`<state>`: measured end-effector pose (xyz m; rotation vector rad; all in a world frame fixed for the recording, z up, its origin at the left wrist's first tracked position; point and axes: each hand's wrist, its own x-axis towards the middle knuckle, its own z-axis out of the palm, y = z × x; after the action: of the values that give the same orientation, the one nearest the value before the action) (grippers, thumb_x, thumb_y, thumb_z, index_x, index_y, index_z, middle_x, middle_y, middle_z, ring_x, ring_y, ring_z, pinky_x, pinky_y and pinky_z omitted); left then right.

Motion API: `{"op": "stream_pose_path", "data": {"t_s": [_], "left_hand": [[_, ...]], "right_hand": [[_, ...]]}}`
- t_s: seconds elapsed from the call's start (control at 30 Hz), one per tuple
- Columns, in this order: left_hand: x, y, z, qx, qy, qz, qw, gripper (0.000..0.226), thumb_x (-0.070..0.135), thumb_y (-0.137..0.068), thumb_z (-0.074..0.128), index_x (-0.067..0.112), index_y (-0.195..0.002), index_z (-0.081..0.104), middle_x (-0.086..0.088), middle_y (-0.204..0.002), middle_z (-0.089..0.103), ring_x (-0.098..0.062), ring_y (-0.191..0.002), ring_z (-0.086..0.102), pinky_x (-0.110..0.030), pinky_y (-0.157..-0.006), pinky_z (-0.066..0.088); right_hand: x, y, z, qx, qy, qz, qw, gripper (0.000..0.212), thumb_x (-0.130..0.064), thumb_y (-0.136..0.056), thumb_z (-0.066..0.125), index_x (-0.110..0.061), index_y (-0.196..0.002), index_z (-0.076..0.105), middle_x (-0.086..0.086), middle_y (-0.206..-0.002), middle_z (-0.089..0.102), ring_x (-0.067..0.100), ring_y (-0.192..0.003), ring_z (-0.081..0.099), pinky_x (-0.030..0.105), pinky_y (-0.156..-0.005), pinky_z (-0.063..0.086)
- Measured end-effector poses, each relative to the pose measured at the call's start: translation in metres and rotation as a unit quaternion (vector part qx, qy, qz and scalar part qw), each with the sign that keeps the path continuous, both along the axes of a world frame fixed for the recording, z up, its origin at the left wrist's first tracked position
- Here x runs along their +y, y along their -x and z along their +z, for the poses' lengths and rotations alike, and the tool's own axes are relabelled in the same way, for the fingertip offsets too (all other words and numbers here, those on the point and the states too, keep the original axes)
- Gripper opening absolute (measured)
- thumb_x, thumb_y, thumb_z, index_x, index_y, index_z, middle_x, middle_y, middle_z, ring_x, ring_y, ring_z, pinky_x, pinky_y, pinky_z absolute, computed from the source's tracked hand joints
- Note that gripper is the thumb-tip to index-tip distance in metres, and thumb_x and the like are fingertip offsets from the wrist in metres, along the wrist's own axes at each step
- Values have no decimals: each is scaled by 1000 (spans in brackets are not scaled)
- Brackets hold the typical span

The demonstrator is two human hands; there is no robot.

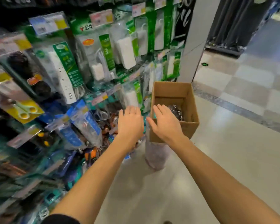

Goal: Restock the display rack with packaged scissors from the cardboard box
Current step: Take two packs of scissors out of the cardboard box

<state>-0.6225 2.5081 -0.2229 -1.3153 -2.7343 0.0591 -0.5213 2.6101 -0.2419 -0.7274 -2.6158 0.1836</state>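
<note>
Box: your right hand (166, 122), fingers spread and empty, hovers over the cardboard box (174, 126).
Left hand (130, 121): spread, empty, just left of the box.

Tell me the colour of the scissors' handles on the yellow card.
Pale green handles, seen in the head view.

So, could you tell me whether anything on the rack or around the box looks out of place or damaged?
Mostly no. The cardboard box sits upright and open on the floor. Low on the display rack, packets near the left hand look jumbled rather than neatly hung, though blur hides detail. Both hands are empty; the right hand is over the box.
</note>
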Motion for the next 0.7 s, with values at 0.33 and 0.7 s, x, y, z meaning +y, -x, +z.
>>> {"op": "stream_pose_path", "data": {"t_s": [0.33, 0.7], "left_hand": [[126, -61, -8, 3, 30, -57, 998, 39, 29, -97, 43, 6, -128, 49, -12, -128, 57, -31, -123, 49, -41, -103, 37], [202, -29, -62, -54, 77, 37, 995, 48, 35, -99, 43, 5, -136, 43, -14, -136, 53, -30, -130, 46, -39, -107, 33]], "right_hand": [[106, -61, -31, -28, 32, -48, 998, 54, -49, -94, 51, -10, -132, 56, 10, -133, 60, 28, -124, 54, 39, -103, 44], [207, -17, -53, -110, 44, 38, 992, 59, -46, -96, 47, -10, -142, 43, 9, -140, 53, 27, -130, 45, 38, -108, 38]]}}
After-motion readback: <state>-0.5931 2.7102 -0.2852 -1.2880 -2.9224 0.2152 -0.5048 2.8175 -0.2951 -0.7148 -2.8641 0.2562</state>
